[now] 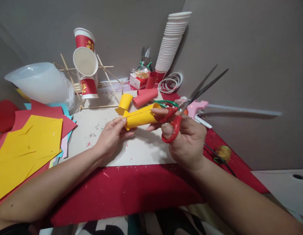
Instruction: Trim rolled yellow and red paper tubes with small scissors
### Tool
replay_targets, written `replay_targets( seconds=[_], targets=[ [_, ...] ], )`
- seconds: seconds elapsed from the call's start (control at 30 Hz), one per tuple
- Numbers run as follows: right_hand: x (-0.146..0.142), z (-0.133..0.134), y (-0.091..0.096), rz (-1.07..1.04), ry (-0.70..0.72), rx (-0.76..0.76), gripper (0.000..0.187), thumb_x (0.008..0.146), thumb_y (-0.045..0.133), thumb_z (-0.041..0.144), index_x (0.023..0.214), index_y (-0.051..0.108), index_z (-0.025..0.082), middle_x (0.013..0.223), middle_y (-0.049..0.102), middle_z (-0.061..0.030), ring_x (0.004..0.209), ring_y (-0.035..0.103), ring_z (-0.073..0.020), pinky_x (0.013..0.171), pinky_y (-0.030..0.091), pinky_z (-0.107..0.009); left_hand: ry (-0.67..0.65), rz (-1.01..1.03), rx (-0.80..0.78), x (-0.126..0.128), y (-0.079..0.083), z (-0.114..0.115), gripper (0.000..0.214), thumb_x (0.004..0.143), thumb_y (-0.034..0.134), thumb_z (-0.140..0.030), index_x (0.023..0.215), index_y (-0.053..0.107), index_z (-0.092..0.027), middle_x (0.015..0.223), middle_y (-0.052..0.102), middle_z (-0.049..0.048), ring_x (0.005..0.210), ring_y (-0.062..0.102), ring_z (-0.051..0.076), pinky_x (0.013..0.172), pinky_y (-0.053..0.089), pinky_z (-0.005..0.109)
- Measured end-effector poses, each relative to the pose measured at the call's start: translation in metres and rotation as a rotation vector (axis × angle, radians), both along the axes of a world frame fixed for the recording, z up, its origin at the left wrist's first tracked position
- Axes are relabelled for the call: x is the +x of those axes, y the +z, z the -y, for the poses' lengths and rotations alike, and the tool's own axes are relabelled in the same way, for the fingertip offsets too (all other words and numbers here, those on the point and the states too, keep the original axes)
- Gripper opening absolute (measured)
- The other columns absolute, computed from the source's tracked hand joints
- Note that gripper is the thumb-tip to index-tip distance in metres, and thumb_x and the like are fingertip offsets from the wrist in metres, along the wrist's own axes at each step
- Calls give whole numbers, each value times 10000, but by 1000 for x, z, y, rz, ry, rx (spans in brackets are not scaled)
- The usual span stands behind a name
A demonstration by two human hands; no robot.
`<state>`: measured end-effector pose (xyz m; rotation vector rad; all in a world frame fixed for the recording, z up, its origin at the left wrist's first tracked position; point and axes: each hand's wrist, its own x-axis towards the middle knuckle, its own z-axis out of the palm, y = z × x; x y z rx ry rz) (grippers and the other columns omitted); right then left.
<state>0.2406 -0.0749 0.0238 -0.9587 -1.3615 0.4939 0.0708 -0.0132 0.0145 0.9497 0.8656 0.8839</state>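
My left hand (113,132) pinches the left end of a yellow paper tube (140,117) between thumb and fingers, above the white board. A seam runs along the tube's side. Red-handled scissors (175,123) hang on the thumb and fingers of my right hand (188,140), their blades pointing up and right, slightly apart. Fingers of that same hand reach the tube's right end. Just behind lie a shorter yellow paper roll (125,102) and red paper rolls (146,98).
Coloured paper sheets (31,143) pile up at the left. Behind stand joined paper cups (85,62) among wooden sticks, and a tall leaning cup stack (172,42). A pink glue gun (195,107) lies at the right on the red cloth (132,186), beneath the white board (146,153).
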Motion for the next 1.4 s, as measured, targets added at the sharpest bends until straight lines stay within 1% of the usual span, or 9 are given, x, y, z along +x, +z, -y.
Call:
replay_targets(
  seconds=[0.13, 0.23, 0.33, 0.43, 0.7, 0.9, 1.17, 1.3, 1.4],
  targets=[
    [-2, 3, 0, -6, 55, 32, 259, 908, 637, 416, 1123, 719, 296, 1063, 751, -49, 908, 730, -236, 859, 596, -444, 22, 37, -26, 1, -1, 1, 256, 928, 541, -283, 1083, 668, -125, 1208, 662, 150, 912, 694, 168, 708, 585, 236],
    [-2, 5, 0, 48, 27, 15, 289, 905, 628, 446, 1122, 720, 278, 1039, 754, -66, 888, 729, -247, 845, 592, -456, 30, 46, -22, 1, -3, 1, 257, 932, 532, -287, 1085, 667, -131, 1215, 661, 152, 942, 685, 176, 722, 584, 245],
    [-1, 6, -1, 105, 2, 33, 293, 903, 634, 426, 1140, 716, 275, 1006, 756, -70, 827, 726, -236, 802, 587, -434, 37, 64, -29, 1, -4, 2, 289, 925, 554, -350, 1076, 666, -130, 1196, 666, 159, 954, 676, 186, 727, 580, 253],
    [0, 6, -4, 189, 42, 80, 307, 899, 644, 355, 1196, 695, 292, 956, 756, -55, 789, 716, -221, 789, 576, -412, 39, 113, -58, 1, -4, 2, 358, 896, 593, -439, 1081, 665, -141, 1191, 667, 157, 956, 670, 200, 738, 581, 275],
    [-1, 6, -7, 336, 101, 169, 395, 859, 670, 250, 1251, 670, 297, 930, 759, -54, 778, 717, -223, 718, 594, -378, 73, 133, -117, 0, -7, 0, 199, 869, 637, -339, 948, 671, -159, 1063, 673, 106, 897, 649, 173, 738, 572, 281],
    [-1, 5, -14, 271, 157, 120, 431, 846, 700, 263, 1274, 659, 292, 951, 749, -50, 820, 713, -235, 770, 580, -395, 108, 161, -50, 0, -13, -5, 171, 917, 548, -330, 952, 621, -179, 1012, 651, 86, 852, 641, 161, 706, 575, 292],
    [-3, 8, -11, 241, 270, 78, 392, 874, 679, 345, 1263, 665, 295, 1052, 756, -69, 833, 722, -232, 770, 588, -396, 138, 106, -93, -3, -15, -12, 230, 895, 591, -351, 954, 669, -143, 925, 691, 112, 707, 653, 144, 561, 538, 219],
    [-6, 12, -9, 30, 322, 40, 349, 873, 668, 461, 1175, 702, 287, 1182, 720, -102, 783, 723, -229, 697, 595, -410, 187, 128, -163, -4, -14, -17, 179, 872, 619, -294, 936, 681, -138, 904, 697, 102, 662, 654, 132, 534, 539, 219],
    [-8, 10, 0, -152, 241, -52, 325, 884, 642, 512, 1068, 732, 261, 1107, 741, -93, 737, 717, -198, 602, 568, -340, 200, 134, -191, -6, -10, -22, 147, 857, 620, -258, 937, 677, -149, 848, 691, 77, 609, 637, 120, 482, 508, 201]
  ],
)
